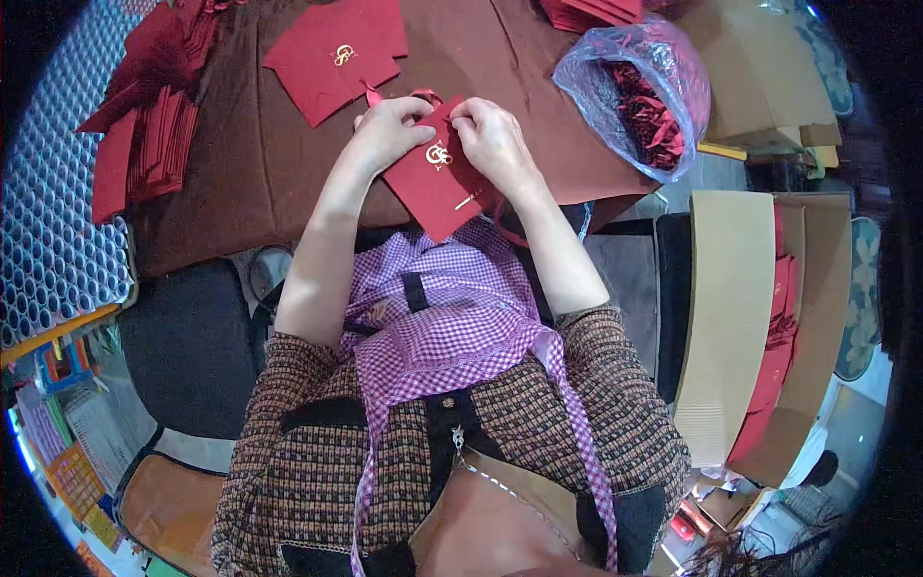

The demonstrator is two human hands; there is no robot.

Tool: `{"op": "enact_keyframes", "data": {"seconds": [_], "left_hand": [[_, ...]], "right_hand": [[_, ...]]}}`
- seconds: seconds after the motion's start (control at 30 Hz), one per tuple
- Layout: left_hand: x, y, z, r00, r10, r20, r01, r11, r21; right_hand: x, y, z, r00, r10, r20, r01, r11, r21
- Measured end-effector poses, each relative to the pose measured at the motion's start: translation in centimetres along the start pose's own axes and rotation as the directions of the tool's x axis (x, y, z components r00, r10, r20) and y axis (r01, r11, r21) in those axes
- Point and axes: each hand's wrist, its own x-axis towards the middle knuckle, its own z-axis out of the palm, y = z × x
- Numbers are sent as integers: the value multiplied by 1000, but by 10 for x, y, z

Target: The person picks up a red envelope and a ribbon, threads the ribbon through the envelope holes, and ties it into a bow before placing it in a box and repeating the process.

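Note:
My left hand [387,135] and my right hand [495,146] are closed at the upper end of a flat red paper pouch [433,207] with a gold emblem. The pouch lies tilted over the table's near edge, its lower corner toward my apron. A red ribbon [373,95] shows beside my left fingers and loops behind them. My fingertips pinch the pouch's upper edges; whether they also grip the ribbon cannot be made out. Just beyond my left hand, several similar red pouches [336,56] lie fanned out on the brown tablecloth [231,183].
Stacked red pouches [163,144] stand at the table's left. At the right, an open clear plastic bag [687,82] holds red ribbons [649,125]. A cardboard box [726,327] with red pouches [769,375] stands right of me; a chair [187,337] is at the left.

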Motion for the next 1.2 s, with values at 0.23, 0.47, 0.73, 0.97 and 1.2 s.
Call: {"op": "enact_keyframes", "data": {"seconds": [0.23, 0.47, 0.73, 0.97, 1.2], "left_hand": [[1, 6, -1, 1000, 24, -3, -24, 999, 43], [-3, 12, 3, 995, 85, -41, -84, 996, 28], [-4, 9, 3, 992, 124, -19, -126, 987, -102], [1, -6, 10, 991, 134, 22, -128, 973, -194], [3, 5, 6, 997, 45, 57, -42, 998, -50]], "right_hand": [[5, 3, 2, 991, -131, 11, 132, 987, -95], [6, -2, 3, 992, -129, -6, 128, 992, -14], [4, -4, 7, 998, -63, -32, 65, 994, 91], [5, -2, 16, 997, -76, -33, 79, 992, 102], [2, 9, 9, 996, -82, -45, 84, 996, 35]]}}
